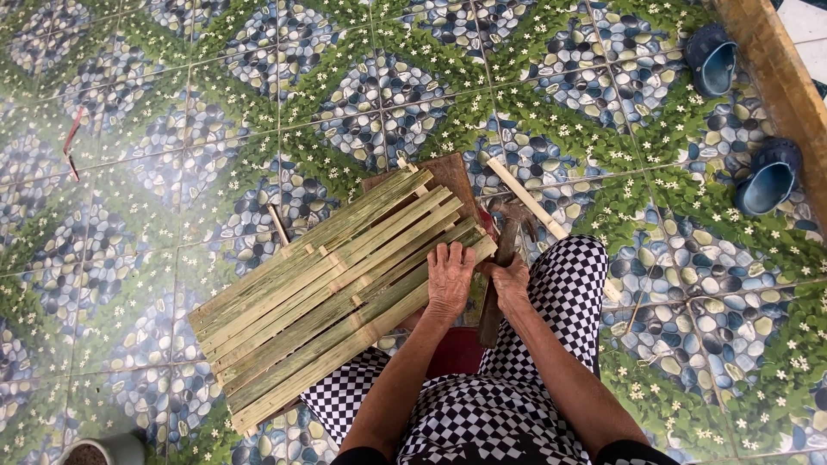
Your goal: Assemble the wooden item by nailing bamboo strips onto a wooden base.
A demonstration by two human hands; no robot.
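Observation:
A panel of green bamboo slats (327, 288), joined by cross strips, lies tilted over my lap and a brown wooden block (448, 176). My left hand (450, 280) presses flat on the panel's near right corner, fingers spread. My right hand (510, 282) grips the wooden handle of a claw hammer (508, 232), whose rusty head sits just past the panel's right edge. I sit in black-and-white checked trousers (564, 288).
A loose bamboo strip (527, 200) lies right of the hammer. Two blue slippers (711, 56) (768, 176) rest near a wooden beam (780, 82) at the far right. A red stick (71, 138) lies at the left. A grey cup (108, 449) stands bottom left. The floor is patterned tile.

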